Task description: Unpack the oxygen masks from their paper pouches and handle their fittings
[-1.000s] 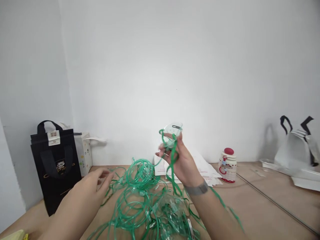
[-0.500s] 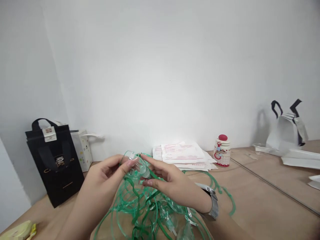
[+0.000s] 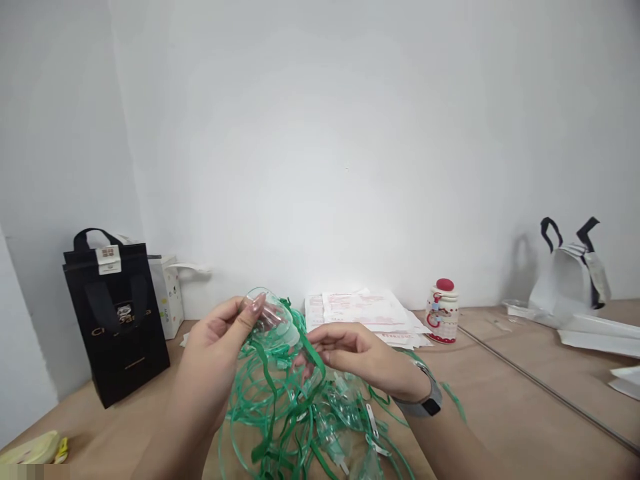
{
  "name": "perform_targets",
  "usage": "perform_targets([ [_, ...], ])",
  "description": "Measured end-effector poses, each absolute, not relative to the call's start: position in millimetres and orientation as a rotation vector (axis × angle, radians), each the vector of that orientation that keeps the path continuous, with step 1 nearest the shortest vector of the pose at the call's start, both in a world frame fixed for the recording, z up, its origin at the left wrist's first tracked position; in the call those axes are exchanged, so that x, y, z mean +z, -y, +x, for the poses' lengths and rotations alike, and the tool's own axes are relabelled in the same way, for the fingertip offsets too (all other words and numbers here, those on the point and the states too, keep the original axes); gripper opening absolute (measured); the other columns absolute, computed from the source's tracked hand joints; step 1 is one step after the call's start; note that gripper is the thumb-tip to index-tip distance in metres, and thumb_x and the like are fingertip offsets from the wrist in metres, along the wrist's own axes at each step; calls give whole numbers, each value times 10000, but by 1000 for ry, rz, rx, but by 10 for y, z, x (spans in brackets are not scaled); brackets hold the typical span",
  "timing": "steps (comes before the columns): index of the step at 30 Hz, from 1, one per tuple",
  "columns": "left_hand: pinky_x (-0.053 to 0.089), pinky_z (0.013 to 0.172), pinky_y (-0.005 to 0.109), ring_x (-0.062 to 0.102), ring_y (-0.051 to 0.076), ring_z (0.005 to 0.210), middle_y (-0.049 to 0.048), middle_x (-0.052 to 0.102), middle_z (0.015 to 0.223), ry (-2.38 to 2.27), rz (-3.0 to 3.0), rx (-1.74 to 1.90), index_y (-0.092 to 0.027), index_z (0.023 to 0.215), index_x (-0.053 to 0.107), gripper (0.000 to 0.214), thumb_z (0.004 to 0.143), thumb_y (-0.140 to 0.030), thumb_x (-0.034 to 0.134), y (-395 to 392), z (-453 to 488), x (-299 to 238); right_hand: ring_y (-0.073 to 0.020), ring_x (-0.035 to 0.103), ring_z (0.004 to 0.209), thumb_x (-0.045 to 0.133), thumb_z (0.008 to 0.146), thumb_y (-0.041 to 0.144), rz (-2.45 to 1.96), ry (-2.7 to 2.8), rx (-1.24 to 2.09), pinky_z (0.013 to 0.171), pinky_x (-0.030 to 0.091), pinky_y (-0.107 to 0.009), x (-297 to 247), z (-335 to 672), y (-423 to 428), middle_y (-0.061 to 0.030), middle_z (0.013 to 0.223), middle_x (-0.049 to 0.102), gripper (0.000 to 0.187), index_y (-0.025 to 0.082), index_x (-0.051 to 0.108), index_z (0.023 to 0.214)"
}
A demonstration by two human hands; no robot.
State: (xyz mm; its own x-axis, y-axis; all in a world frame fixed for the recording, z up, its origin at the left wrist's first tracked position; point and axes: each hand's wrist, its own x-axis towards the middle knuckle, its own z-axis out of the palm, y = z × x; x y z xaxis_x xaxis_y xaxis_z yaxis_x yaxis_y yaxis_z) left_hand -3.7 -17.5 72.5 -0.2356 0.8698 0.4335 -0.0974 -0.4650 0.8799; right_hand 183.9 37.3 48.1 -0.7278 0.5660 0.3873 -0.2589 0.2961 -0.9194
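Note:
My left hand (image 3: 220,337) pinches a clear plastic oxygen mask (image 3: 275,328) between thumb and fingers, raised above the pile. From the mask hangs a green elastic strap (image 3: 314,350). My right hand (image 3: 350,353), with a watch on its wrist, is curled around this strap at its fingertips, just right of the mask; some of its fingers are behind the strap. Below both hands lies a tangle of green tubing (image 3: 245,400), green straps and several clear masks. A clear nebulizer-like piece (image 3: 333,437) lies among them.
White printed packets (image 3: 363,310) are stacked behind the pile. A white jar with a red lid (image 3: 443,310) stands to their right. A black paper bag (image 3: 117,327) and a white box (image 3: 169,297) stand left. A thin metal rod (image 3: 545,387) crosses the table at right, near a white bag (image 3: 560,280).
My right hand has come off the mask and moved slightly right and down to the strap. My left hand keeps hold of the mask, which has turned and is more visible.

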Motion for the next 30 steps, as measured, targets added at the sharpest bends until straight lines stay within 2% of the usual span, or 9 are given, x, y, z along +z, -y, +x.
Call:
perform_targets([
  [6, 430, 786, 230, 580, 169, 887, -12, 678, 790, -1282, 1421, 1731, -216, 786, 692, 272, 716, -477, 657, 100, -185, 714, -124, 626, 853, 626, 781, 235, -220, 1880, 1616, 781, 458, -306, 431, 1830, -355, -56, 1031, 653, 365, 208, 550, 1137],
  [10, 447, 759, 250, 591, 186, 842, -3, 677, 745, -1295, 1487, 1680, -213, 729, 683, 274, 701, -485, 660, 101, -218, 716, -135, 586, 857, 634, 748, 218, -333, 1933, 1410, 745, 452, -303, 387, 1779, -360, -53, 986, 619, 389, 186, 534, 1122],
  [13, 455, 726, 238, 593, 175, 815, -2, 682, 748, -1249, 1483, 1674, -211, 729, 681, 263, 700, -471, 664, 97, -177, 716, -131, 547, 767, 624, 755, 241, -487, 1900, 1193, 714, 438, -305, 385, 1714, -348, -14, 836, 583, 298, 181, 564, 1042],
  [18, 451, 730, 245, 595, 180, 826, 4, 679, 803, -1287, 1604, 1499, -206, 786, 669, 294, 752, -489, 595, 99, -104, 729, -92, 431, 592, 645, 755, 270, -637, 1876, 1000, 564, 361, -229, 440, 1673, -320, 56, 618, 462, 125, 183, 566, 798],
  [22, 439, 734, 259, 585, 200, 864, -3, 667, 801, -1400, 1812, 1363, -223, 796, 654, 260, 785, -462, 553, 151, -112, 762, -82, 411, 520, 637, 751, 267, -689, 1999, 912, 495, 331, -209, 447, 1696, -298, 64, 529, 428, 222, 180, 497, 602],
  [26, 448, 726, 253, 599, 185, 796, -10, 682, 763, -1304, 1848, 1438, -226, 714, 669, 206, 762, -412, 594, 208, -146, 786, -66, 419, 443, 620, 765, 280, -620, 2065, 1110, 431, 337, -189, 443, 1704, -260, 63, 474, 432, 326, 179, 446, 508],
  [30, 453, 718, 242, 597, 173, 779, -17, 676, 729, -1168, 1835, 1526, -232, 634, 667, 184, 748, -369, 621, 268, -109, 774, -40, 363, 321, 628, 763, 371, -527, 2071, 1489, 342, 307, -167, 481, 1761, -243, 65, 432, 488, 271, 158, 570, 605],
])
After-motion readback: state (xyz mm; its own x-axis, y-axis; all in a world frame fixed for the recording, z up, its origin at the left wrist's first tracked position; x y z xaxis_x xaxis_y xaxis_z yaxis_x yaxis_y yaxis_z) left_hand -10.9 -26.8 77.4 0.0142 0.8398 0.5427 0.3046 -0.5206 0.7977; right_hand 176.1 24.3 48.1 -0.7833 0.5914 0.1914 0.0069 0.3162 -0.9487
